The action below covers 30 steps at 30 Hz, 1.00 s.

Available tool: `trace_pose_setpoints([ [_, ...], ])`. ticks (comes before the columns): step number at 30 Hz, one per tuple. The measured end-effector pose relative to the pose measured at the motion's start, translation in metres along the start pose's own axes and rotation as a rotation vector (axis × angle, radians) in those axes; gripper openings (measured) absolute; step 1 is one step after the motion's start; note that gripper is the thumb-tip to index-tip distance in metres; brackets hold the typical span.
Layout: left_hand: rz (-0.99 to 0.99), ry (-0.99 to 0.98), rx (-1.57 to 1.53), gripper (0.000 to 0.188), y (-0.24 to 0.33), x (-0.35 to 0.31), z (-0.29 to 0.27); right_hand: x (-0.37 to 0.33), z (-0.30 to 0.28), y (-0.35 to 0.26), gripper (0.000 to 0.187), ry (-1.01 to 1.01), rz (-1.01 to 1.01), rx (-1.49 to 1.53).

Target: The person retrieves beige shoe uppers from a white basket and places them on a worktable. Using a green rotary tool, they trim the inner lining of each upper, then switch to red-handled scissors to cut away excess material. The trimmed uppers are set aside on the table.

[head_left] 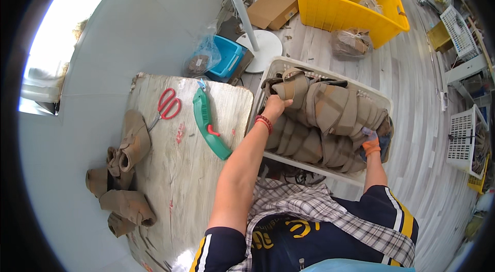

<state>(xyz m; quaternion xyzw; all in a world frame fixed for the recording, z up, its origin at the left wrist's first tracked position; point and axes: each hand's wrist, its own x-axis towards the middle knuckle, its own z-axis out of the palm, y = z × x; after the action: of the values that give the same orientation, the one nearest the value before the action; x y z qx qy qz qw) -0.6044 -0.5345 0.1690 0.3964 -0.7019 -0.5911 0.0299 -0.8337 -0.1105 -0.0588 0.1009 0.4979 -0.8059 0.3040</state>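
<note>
Touching brown shoe pieces (330,111) in a white basket (372,96), left hand (276,107) and gloved right hand (371,144) sit well apart; their grip cannot be told

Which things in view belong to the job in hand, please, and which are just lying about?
Seemingly in the job: brown shoe uppers at the left hand and right hand; white basket around them; perhaps similar uppers on the table.

Seemingly lying about: red scissors; green tool; blue bin; yellow crate.

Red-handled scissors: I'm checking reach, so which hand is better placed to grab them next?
Probably the left hand, at the left of the basket, nearer the scissors; the gloved right hand is at its far end.
</note>
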Motion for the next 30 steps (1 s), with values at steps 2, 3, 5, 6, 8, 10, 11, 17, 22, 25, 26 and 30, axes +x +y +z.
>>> trace_pose_setpoints([
  [2,0.062,-0.017,0.002,0.040,0.011,-0.006,-0.002,0.016,-0.022,0.000,0.037,-0.053,-0.087,0.030],
  [3,0.092,-0.017,0.005,0.040,0.014,-0.007,-0.004,0.021,-0.026,-0.008,0.037,-0.180,-0.116,0.001],
  [5,0.115,-0.012,-0.020,0.038,0.018,-0.003,-0.008,0.025,-0.031,-0.028,0.035,-0.429,-0.186,-0.057],
  [6,0.124,0.004,-0.043,0.038,0.024,-0.010,-0.012,0.011,0.005,-0.031,0.033,-0.180,-0.096,-0.182],
  [8,0.177,0.018,-0.059,0.038,0.028,-0.011,-0.016,-0.009,0.050,-0.058,0.033,-0.202,-0.099,-0.131],
  [10,0.228,0.015,-0.102,0.037,0.042,-0.014,-0.023,-0.038,0.098,-0.085,0.032,-0.230,-0.125,-0.065],
  [11,0.293,0.026,-0.120,0.037,0.050,-0.016,-0.027,-0.060,0.135,-0.104,0.030,-0.252,-0.148,-0.026],
  [17,0.453,0.062,-0.276,0.032,0.142,-0.081,-0.069,0.002,0.120,-0.170,0.024,-0.373,-0.645,-0.407],
  [22,0.451,0.346,-0.097,0.022,0.173,-0.184,-0.135,0.002,0.242,-0.214,0.013,-0.619,-0.691,-0.233],
  [25,0.490,0.516,-0.230,0.018,0.150,-0.247,-0.177,-0.038,0.345,-0.202,0.020,-0.828,-0.631,-0.170],
  [26,0.633,0.704,0.304,0.019,0.130,-0.269,-0.189,-0.041,0.363,-0.201,0.027,-0.907,-0.626,-0.224],
  [30,0.589,1.034,0.753,0.024,0.055,-0.378,-0.213,-0.070,0.459,-0.149,0.032,-1.315,-0.373,-0.013],
])
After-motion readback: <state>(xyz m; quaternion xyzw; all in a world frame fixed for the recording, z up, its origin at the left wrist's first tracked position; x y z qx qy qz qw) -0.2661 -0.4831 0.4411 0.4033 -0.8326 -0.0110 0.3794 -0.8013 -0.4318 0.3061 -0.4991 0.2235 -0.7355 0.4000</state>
